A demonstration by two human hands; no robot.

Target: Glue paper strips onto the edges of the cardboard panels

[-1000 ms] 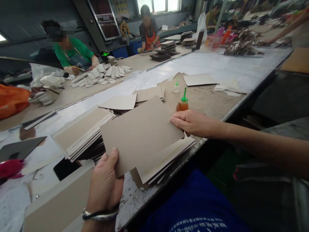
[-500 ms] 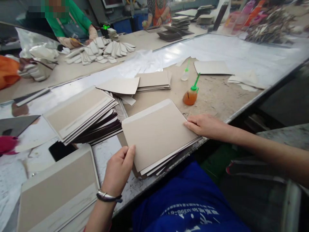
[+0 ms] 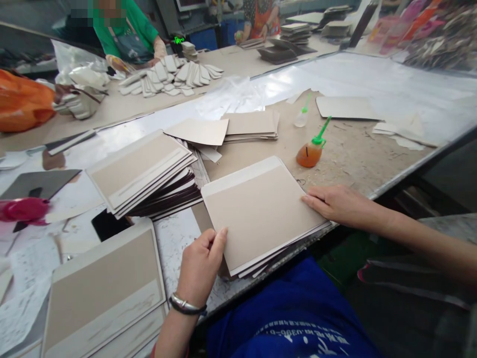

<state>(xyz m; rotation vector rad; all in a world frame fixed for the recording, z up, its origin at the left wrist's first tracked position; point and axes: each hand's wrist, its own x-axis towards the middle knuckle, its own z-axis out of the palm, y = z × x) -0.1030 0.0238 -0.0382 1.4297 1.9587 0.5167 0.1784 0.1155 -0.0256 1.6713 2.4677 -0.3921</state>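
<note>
A flat beige panel (image 3: pixel 261 211) with a pale strip along its far edge lies on top of a small stack at the table's near edge. My left hand (image 3: pixel 203 261), a bracelet on its wrist, pinches the panel's near left edge between thumb and fingers. On the opposite side, my right hand (image 3: pixel 331 201) grips the right edge, thumb on top, with its other fingers partly hidden. Left of the panel leans a thick fanned stack of similar panels (image 3: pixel 139 169). More panels (image 3: pixel 108 283) with pale strips lie at the lower left.
A bottle of orange liquid with a green nozzle (image 3: pixel 310 151) stands beyond my right hand, a clear bottle (image 3: pixel 301 117) behind it. Farther back are a beige stack (image 3: pixel 251 124) and a heap of pale pieces (image 3: pixel 171 77). A co-worker in green (image 3: pixel 128 35) sits across the table.
My view has turned slightly left, so everything sits farther right in the picture. Both hands keep their hold on the panel, which stays in about the same place on the stack.
</note>
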